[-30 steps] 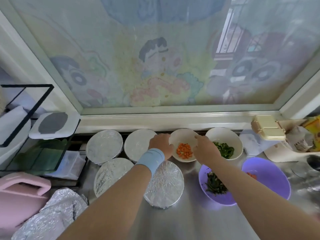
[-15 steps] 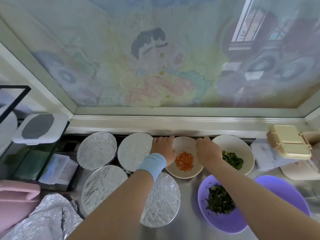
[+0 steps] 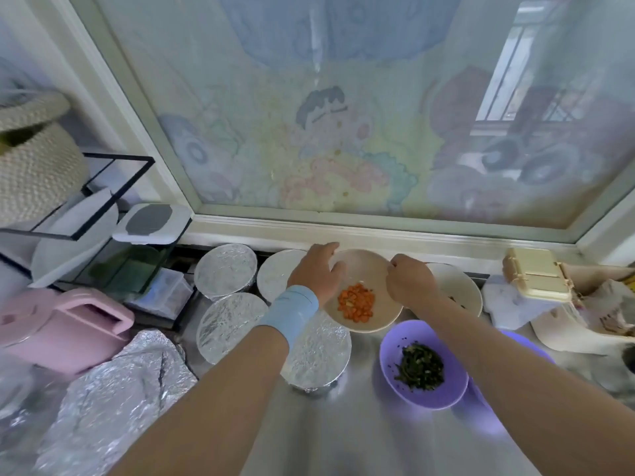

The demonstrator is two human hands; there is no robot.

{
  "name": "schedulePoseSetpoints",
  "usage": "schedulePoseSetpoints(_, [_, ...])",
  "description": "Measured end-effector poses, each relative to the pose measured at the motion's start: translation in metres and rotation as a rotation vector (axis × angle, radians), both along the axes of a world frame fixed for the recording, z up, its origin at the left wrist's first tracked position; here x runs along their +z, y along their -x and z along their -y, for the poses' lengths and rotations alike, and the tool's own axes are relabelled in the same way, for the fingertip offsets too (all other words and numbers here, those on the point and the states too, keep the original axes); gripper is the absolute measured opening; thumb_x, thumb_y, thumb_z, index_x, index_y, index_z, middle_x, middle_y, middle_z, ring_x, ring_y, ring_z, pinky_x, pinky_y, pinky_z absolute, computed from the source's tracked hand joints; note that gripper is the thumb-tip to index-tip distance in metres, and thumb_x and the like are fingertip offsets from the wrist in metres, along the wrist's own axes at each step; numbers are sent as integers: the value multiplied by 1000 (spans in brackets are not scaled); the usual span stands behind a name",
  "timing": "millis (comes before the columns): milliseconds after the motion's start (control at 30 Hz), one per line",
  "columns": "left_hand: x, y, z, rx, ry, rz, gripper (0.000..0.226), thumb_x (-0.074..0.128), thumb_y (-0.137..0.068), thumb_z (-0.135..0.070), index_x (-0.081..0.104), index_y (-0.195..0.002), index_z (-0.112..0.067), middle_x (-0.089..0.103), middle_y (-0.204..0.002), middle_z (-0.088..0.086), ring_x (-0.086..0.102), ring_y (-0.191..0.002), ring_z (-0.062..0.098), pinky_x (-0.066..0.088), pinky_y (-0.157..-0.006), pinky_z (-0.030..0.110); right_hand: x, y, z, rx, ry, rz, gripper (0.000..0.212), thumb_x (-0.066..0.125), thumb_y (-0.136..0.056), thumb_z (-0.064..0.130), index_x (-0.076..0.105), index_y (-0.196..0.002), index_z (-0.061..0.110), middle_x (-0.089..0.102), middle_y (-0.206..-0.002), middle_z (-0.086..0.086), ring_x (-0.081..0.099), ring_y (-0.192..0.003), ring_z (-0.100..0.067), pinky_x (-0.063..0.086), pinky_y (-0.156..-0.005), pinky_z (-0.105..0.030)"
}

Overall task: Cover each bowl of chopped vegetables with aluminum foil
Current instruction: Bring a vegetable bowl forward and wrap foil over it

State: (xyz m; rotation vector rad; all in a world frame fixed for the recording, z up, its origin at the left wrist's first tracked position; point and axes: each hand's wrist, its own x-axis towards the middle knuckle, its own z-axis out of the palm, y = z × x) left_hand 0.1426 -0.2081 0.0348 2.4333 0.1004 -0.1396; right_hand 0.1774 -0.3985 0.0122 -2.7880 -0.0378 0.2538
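Cream carrot bowl (image 3: 364, 266) sits between the two hands, at the back near the window ledge (image 3: 446, 240); the left hand (image 3: 318, 269) holds its left rim, fingers curled over the edge; the right hand (image 3: 410, 280) pinches its right rim; the bowl looks tipped a little toward the person; it has no cover yet. Loose foil (image 3: 113, 389) lies well apart at the near left, so the left hand is nearer to it; I think the bowl should come forward first, past the covered bowls (image 3: 225, 271), onto the counter (image 3: 360, 424).
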Motion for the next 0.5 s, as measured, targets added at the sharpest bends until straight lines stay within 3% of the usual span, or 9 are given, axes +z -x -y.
schedulePoseSetpoints(67, [7,19,-11,53,28,-43,35,42,-98,-37,55,-130,-29,50,-124,-4,54,-111,19,45,-91,34,4,20,-11,54,3,-53,16,44,-94,10,57,-103,7,64,-111,-11,61,-105,-30,37,-75,-25])
schedulePoseSetpoints(100, [10,31,-16,61,29,-76,28,40,-98,-38,62,-111,-27,55,-106,-3,56,-95,20,45,-80,32,5,31,-17,70,-2,-84,12,45,-92,10,57,-97,10,65,-110,-11,61,-105,-29,39,-76,-26])
schedulePoseSetpoints(167, [12,57,-26,69,-8,-141,28,37,-97,-39,54,-80,-24,53,-76,-4,50,-69,19,38,-63,28,6,57,-31,88,-17,-130,13,48,-87,8,57,-93,14,66,-106,-9,62,-103,-30,44,-78,-29])
schedulePoseSetpoints(267, [8,94,-47,77,-87,-218,34,37,-98,-48,55,-91,-21,62,-82,1,56,-72,19,43,-63,31,7,99,-49,115,-95,-212,18,46,-82,2,57,-86,16,63,-93,-9,62,-91,-30,50,-69,-31])
schedulePoseSetpoints(400, [-4,137,-71,84,-148,-277,37,34,-97,-50,50,-82,-21,55,-76,2,53,-70,21,38,-61,32,3,146,-71,147,-173,-363,41,38,-86,0,58,-116,19,57,-95,-8,59,-64,-28,47,-39,-30])
schedulePoseSetpoints(500, [-16,170,-86,54,-186,-369,39,34,-98,-48,54,-90,-16,54,-82,2,52,-76,22,38,-67,33,-9,176,-87,138,-171,-438,43,33,-90,4,55,-121,22,56,-103,-10,61,-60,-31,52,-41,-34])
